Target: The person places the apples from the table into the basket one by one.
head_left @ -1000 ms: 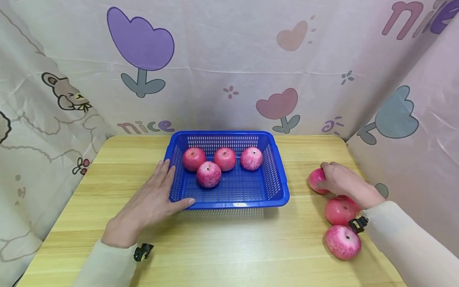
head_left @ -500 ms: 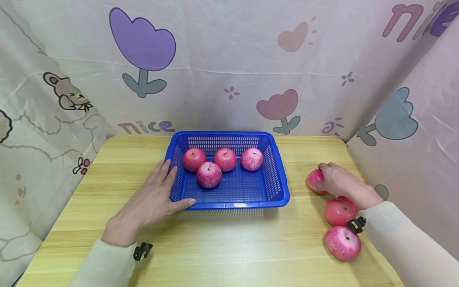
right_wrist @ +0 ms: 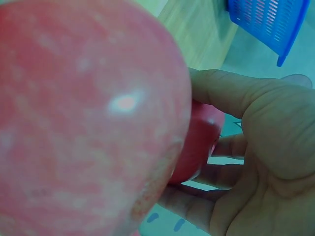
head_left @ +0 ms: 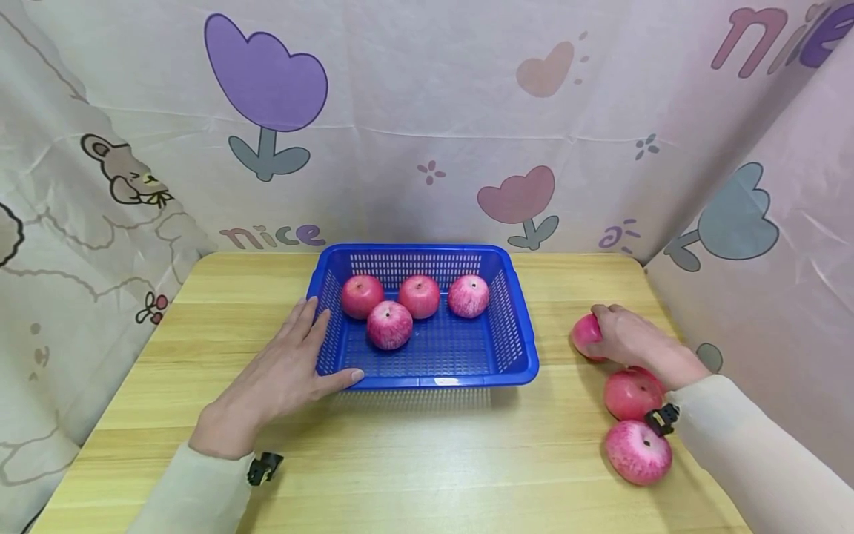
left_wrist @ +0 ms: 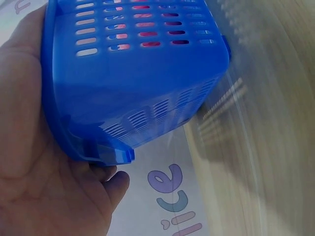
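A blue plastic basket (head_left: 427,382) stands on the wooden table with several red-pink apples inside, one of them a streaked apple (head_left: 389,325) in front. My left hand (head_left: 276,378) rests along the basket's left rim, fingers fairly straight and thumb lying on the front rim. In the left wrist view the palm (left_wrist: 29,137) lies against the rim. At the right my right hand (head_left: 630,337) grips an apple (head_left: 586,335) between thumb and fingers. That apple (right_wrist: 197,142) is partly hidden behind a nearer apple (right_wrist: 93,118) in the right wrist view.
Below the right forearm lie a red apple (head_left: 632,393) and a streaked pink apple (head_left: 638,452), close together. Bare tabletop (head_left: 427,460) stretches in front of the basket. A printed curtain (head_left: 414,89) hangs behind and along both sides.
My right hand shifts very slightly left while holding the same apple. The left hand and the basket stay practically still.
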`<state>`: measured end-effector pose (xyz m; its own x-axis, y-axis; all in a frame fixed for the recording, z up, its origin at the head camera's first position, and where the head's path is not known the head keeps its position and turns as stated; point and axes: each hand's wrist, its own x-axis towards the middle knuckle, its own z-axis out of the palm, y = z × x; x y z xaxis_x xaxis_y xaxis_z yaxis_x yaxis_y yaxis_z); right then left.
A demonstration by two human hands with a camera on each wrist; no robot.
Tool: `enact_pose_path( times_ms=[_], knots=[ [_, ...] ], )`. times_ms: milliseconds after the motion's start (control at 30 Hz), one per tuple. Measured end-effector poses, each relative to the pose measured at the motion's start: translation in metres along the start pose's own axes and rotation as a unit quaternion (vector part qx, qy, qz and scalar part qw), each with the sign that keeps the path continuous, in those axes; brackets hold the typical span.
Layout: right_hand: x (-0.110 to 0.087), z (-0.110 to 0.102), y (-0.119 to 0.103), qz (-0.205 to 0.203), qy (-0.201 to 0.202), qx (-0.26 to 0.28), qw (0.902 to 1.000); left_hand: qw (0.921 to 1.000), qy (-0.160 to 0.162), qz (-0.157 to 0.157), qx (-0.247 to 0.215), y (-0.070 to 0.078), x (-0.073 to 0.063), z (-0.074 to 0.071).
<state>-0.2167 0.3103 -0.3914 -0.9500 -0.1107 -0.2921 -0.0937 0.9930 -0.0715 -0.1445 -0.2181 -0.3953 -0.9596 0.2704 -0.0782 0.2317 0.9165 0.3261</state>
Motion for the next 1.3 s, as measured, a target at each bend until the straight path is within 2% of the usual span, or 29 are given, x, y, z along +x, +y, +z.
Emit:
enact_pose_path(
  times_ms=[400, 667, 933, 1167, 1300],
  knots=[
    [0.004, 0.003, -0.002, 0.018, -0.006, 0.003, 0.9998, 1.0, -0.004, -0.001, -0.008, 0.0, 0.001, 0.001],
    [0.003, -0.001, -0.003, -0.011, 0.024, -0.004, 0.9997, 1.0, -0.005, 0.0, -0.007, 0.0, 0.001, 0.0],
    [-0.003, -0.017, -0.008, -0.035, 0.06, 0.01, 0.9975, 1.0, -0.008, 0.001, -0.004, 0.0, 0.001, -0.002],
    [-0.012, -0.038, -0.022, -0.032, 0.066, 0.032, 0.9968, 1.0, -0.006, 0.001, -0.006, 0.0, 0.001, -0.001],
    [-0.016, -0.054, -0.032, -0.043, 0.084, 0.035, 0.9949, 0.9999, -0.008, 0.0, -0.01, 0.001, 0.001, -0.001]
  ],
)
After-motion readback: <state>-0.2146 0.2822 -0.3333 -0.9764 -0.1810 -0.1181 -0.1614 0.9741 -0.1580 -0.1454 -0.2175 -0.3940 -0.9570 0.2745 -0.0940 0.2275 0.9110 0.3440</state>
